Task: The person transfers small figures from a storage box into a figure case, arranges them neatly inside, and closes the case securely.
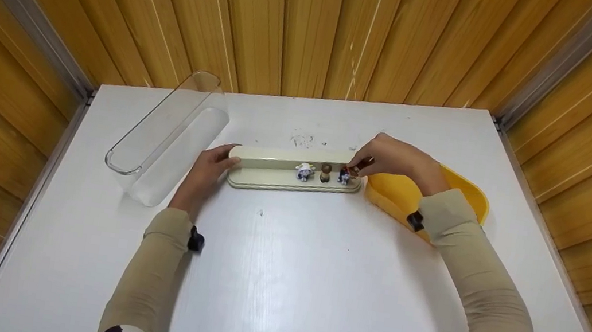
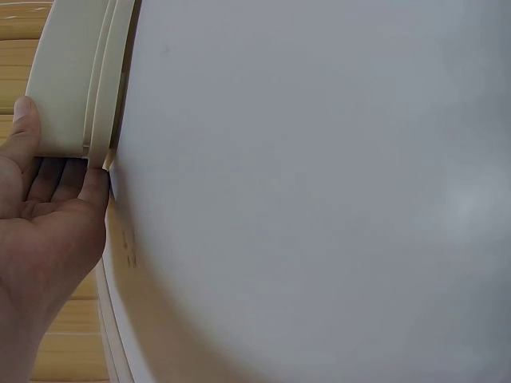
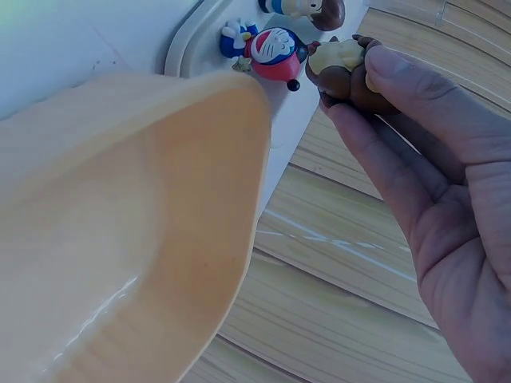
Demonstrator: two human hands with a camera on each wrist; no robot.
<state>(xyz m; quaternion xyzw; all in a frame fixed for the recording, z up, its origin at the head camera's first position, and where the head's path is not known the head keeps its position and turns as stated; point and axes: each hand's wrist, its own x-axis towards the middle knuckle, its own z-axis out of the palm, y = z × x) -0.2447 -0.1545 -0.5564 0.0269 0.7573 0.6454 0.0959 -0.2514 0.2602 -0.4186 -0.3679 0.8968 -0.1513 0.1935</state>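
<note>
A long cream holder (image 1: 265, 178) with a raised back lies across the middle of the white table. My left hand (image 1: 207, 170) grips its left end, with the thumb on one face (image 2: 68, 80) and the fingers tucked at the edge. On the holder stand a white figurine (image 1: 304, 171), a brown-haired figurine (image 1: 325, 172) and a blue-and-red figurine (image 1: 344, 174). Over the holder's right end, my right hand (image 1: 394, 159) pinches a brown figurine (image 3: 339, 78) with a pale front between thumb and fingers, close beside the blue-and-red one.
A yellow bin (image 1: 466, 191) stands right of the holder, under the right forearm. At the left lies a clear long container (image 1: 181, 156). Wood-patterned walls (image 1: 304, 28) enclose the table (image 1: 280, 279) at the back and sides.
</note>
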